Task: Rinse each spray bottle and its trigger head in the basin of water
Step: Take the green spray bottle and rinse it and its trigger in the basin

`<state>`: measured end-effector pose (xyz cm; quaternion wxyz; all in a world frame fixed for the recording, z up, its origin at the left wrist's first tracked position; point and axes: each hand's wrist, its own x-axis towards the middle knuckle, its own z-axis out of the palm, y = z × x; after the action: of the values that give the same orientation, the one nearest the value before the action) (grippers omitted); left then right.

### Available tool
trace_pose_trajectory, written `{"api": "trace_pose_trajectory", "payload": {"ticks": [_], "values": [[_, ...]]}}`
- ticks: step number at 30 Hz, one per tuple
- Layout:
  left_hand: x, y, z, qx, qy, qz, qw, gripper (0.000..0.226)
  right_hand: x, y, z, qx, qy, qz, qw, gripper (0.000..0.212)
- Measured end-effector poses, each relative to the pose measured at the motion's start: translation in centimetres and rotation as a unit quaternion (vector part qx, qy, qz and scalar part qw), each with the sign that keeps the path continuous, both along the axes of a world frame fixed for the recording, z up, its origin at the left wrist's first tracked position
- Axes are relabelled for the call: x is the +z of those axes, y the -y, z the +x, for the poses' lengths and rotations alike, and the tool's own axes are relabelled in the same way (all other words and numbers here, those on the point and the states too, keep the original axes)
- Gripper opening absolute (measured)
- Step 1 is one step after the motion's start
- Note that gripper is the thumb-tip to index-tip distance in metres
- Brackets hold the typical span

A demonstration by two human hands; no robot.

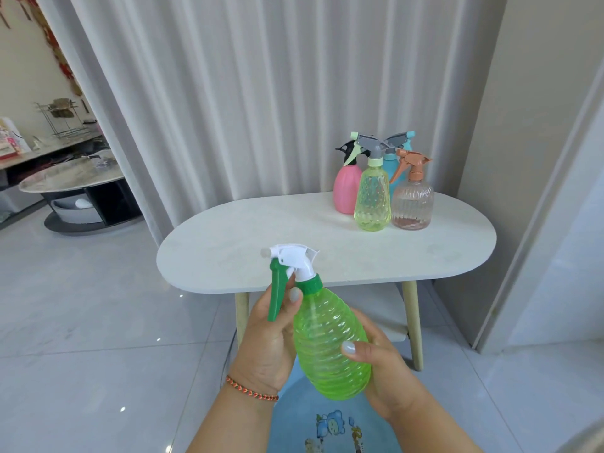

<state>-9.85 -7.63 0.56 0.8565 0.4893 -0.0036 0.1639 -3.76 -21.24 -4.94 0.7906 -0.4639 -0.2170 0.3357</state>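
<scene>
Pale oval table (228, 243) holding four capped bottles (382, 188) waiting at far end. Left hand (271, 338) gripping trigger head (291, 266), right hand (382, 377) clasping green bottle (330, 341) above blue basin (327, 429); head still attached, rinsing seemingly just starting.

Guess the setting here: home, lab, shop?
Most likely a home living area: pleated curtain, glossy tiled floor, a low coffee table beyond, and a small oval side table bearing household spray bottles.
</scene>
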Motion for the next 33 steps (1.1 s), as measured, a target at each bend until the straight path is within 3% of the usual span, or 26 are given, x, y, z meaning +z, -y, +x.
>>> {"api": "trace_pose_trajectory", "payload": {"ticks": [4,10,17,23,28,33], "values": [[0.35,0.21,0.13,0.048,-0.016,0.032,0.998,0.052,-0.13,-0.15,0.08,0.01,-0.002,0.011,1.0,0.092],[0.96,-0.33,-0.37,-0.002,-0.008,0.034,0.999,0.051,0.07,0.12,0.08,0.059,-0.045,0.055,0.996,0.09],[0.89,0.21,0.04,0.052,-0.03,0.081,0.995,0.047,-0.04,-0.32,-0.05,0.036,-0.017,0.023,0.999,0.09],[0.79,-0.64,-0.33,-0.018,-0.022,0.057,0.998,0.048,-0.35,-0.23,-0.04,0.06,-0.028,0.033,0.997,0.087],[0.5,-0.35,-0.04,0.06,-0.052,0.07,0.994,0.047,-0.67,-0.39,-0.1,0.025,-0.016,-0.001,1.0,0.08],[0.64,-0.66,0.06,0.045,-0.067,0.091,0.993,0.051,-0.3,-0.3,0.02,0.11,-0.048,0.034,0.992,0.086]]}}
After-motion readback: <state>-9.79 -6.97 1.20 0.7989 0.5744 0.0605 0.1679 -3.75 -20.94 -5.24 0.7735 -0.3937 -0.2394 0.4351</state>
